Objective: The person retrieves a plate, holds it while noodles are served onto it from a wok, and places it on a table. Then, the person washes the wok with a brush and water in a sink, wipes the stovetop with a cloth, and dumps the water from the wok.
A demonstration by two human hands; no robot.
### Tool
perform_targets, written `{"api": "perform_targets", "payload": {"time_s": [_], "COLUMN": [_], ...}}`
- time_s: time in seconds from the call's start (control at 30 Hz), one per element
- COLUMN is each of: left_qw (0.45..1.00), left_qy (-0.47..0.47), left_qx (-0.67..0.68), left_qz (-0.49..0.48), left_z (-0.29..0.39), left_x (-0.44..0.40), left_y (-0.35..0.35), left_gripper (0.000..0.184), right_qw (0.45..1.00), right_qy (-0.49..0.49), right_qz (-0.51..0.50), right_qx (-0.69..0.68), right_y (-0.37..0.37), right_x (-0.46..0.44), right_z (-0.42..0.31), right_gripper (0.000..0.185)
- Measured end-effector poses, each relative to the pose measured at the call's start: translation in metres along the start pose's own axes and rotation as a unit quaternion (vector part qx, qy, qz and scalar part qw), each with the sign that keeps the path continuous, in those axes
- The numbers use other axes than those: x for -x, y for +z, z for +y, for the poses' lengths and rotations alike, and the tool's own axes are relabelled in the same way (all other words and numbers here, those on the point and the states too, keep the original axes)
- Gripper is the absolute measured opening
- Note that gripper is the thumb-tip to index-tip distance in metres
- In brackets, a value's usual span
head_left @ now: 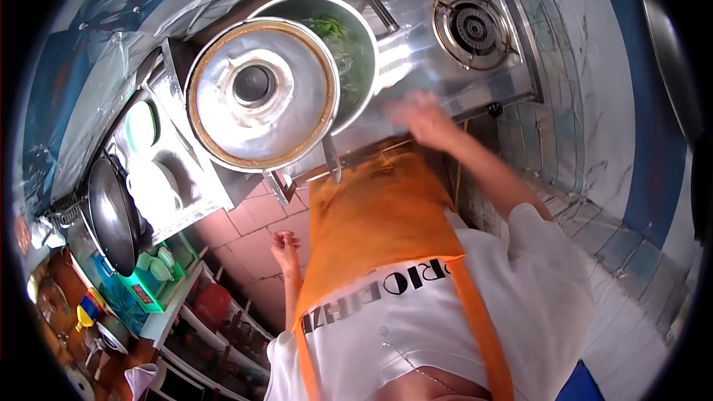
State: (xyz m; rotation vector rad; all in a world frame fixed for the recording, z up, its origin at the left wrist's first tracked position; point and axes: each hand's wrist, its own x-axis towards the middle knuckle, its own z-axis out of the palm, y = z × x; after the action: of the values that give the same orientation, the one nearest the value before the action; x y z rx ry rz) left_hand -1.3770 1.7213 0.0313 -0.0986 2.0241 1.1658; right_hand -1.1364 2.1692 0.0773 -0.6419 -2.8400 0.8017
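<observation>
My right hand (422,117) is over the front of the steel stove (405,52), just right of a large metal pot (369,67). Motion smears its fingers, so any hold is hidden. Leafy greens (328,30) show inside the pot. A round metal lid (215,93) with a dark knob covers the pot's left part and reaches past its rim. By the pot's front hangs a flat metal piece (332,160), its kind unclear. My left hand (284,248) is low beside the orange apron (379,215), fingers loosely curled and apart, holding nothing visible.
A gas burner (471,27) sits at the stove's right. To the left, a metal counter (197,178) bears white dishes (154,186) and a black wok (113,215) leans at its edge. A green rack (152,278) and shelves stand lower left. A tiled wall (553,89) bounds the right.
</observation>
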Motion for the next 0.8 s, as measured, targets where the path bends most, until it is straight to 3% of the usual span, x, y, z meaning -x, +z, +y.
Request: {"api": "perform_targets", "payload": {"time_s": [0.07, 0.13, 0.2, 0.23, 0.3, 0.33, 0.47, 0.57, 0.6, 0.63, 0.67, 0.7, 0.8], "left_qw": [1.0, 1.0, 0.999, 0.999, 0.997, 0.998, 0.999, 0.994, 0.996, 0.998, 0.999, 0.999, 1.0], "left_qy": [0.012, 0.017, 0.017, 0.017, 0.013, 0.02, 0.042, 0.032, 0.037, 0.043, 0.047, 0.039, 0.014], "left_qx": [-0.004, -0.001, 0.013, 0.027, 0.061, 0.056, 0.025, 0.104, 0.076, 0.049, 0.023, 0.014, -0.003], "left_qz": [0.005, 0.015, 0.025, 0.03, 0.041, 0.035, -0.001, -0.019, -0.018, -0.015, -0.01, -0.003, 0.019], "left_z": [0.003, 0.005, 0.006, 0.006, -0.002, -0.009, -0.032, -0.084, -0.066, -0.048, -0.028, -0.028, -0.031], "left_x": [-0.012, -0.015, -0.019, -0.017, -0.006, 0.0, 0.011, -0.017, -0.006, 0.009, 0.022, 0.024, 0.034], "left_y": [-0.013, -0.024, -0.029, -0.029, -0.025, -0.019, -0.008, -0.034, -0.028, -0.025, -0.018, -0.02, -0.028], "left_gripper": [0.012, 0.012, 0.012, 0.011, 0.01, 0.009, 0.006, 0.007, 0.007, 0.007, 0.007, 0.007, 0.008], "right_qw": [0.962, 0.934, 0.94, 0.941, 0.986, 0.987, 0.962, 0.976, 0.985, 0.989, 0.98, 0.985, 0.953], "right_qy": [0.034, 0.111, 0.156, 0.128, 0.022, -0.068, -0.245, -0.2, -0.16, -0.097, -0.086, -0.062, 0.131], "right_qz": [0.111, 0.216, 0.22, 0.215, 0.06, 0.137, 0.096, 0.079, 0.067, 0.093, 0.167, 0.16, 0.273], "right_qx": [0.246, 0.262, 0.211, 0.226, 0.154, 0.051, -0.072, -0.023, 0.01, -0.063, -0.062, -0.004, -0.002], "right_y": [-0.028, -0.036, -0.007, 0.002, 0.043, 0.056, 0.096, 0.069, 0.058, 0.048, 0.03, 0.009, -0.036], "right_x": [-0.026, -0.047, -0.044, -0.035, -0.01, 0.0, -0.028, -0.017, 0.0, 0.019, 0.043, 0.066, 0.123], "right_z": [0.016, 0.02, 0.004, -0.022, -0.048, -0.065, -0.106, -0.088, -0.07, -0.045, -0.02, 0.009, 0.08], "right_gripper": [0.038, 0.035, 0.036, 0.032, 0.019, 0.015, 0.016, 0.018, 0.016, 0.017, 0.012, 0.012, 0.021]}}
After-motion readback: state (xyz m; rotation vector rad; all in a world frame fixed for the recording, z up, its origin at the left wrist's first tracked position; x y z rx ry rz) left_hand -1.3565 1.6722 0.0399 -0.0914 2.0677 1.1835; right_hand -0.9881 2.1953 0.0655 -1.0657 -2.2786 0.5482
